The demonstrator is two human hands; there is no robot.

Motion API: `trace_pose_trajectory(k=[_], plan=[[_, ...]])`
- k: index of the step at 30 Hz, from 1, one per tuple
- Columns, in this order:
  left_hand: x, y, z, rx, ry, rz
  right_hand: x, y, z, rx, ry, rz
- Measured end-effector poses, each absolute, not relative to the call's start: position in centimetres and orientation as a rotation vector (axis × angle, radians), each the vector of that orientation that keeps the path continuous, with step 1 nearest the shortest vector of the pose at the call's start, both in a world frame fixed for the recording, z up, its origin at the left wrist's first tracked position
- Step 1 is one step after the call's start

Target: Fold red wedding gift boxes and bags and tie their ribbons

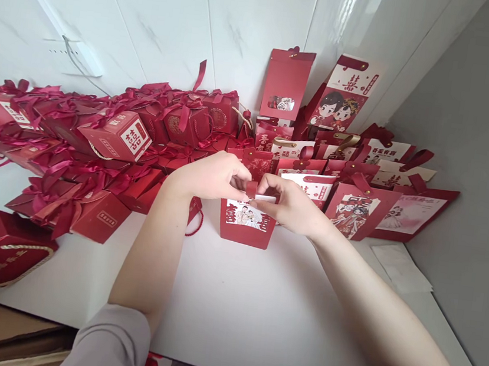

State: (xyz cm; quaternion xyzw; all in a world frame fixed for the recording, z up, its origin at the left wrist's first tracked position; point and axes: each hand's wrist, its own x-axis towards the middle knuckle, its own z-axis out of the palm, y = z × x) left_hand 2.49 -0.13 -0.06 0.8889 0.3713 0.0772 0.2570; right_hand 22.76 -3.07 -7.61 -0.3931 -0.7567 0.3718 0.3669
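A red gift box [246, 235] with a white picture panel of a couple stands upright on the white table [230, 300]. My left hand [216, 176] pinches the top of this box from the left, at the short red strap [251, 189]. From the right, my right hand [286, 203] closes its fingers on the same top edge and strap. The two hands nearly meet over the box. Behind it stand other red and white gift boxes [354, 211].
Many red boxes with ribbon bows [111, 137] are piled at the left. One with a rope handle [0, 248] sits near the front left edge. White paper [400, 267] lies at the right, by a grey wall [472, 175]. A tiled wall rises behind.
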Motion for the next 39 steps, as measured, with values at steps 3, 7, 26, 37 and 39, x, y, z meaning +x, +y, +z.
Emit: trace_pose_trajectory(k=[3, 7, 26, 37, 39], plan=[[2.5, -0.3, 0.1, 2.406, 1.035, 0.196, 23.2, -3.2, -7.4, -1.035, -1.985, 0.981], [2.5, -0.3, 0.1, 2.382, 1.039, 0.192, 23.6, -3.3, -7.0, -1.01, -1.988, 1.05], [2.3, 0.0, -0.1, 2.342, 0.992, 0.242, 24.4, -3.9, -6.1, -1.179, -2.175, 0.769], [2.8, 0.4, -0.6, 2.308, 1.098, 0.369, 24.7, -3.7, -5.8, -1.29, -2.076, 0.947], [2.8, 0.5, -0.7, 2.257, 1.126, 0.445, 24.7, -3.7, -5.8, -1.259, -2.023, 0.986]])
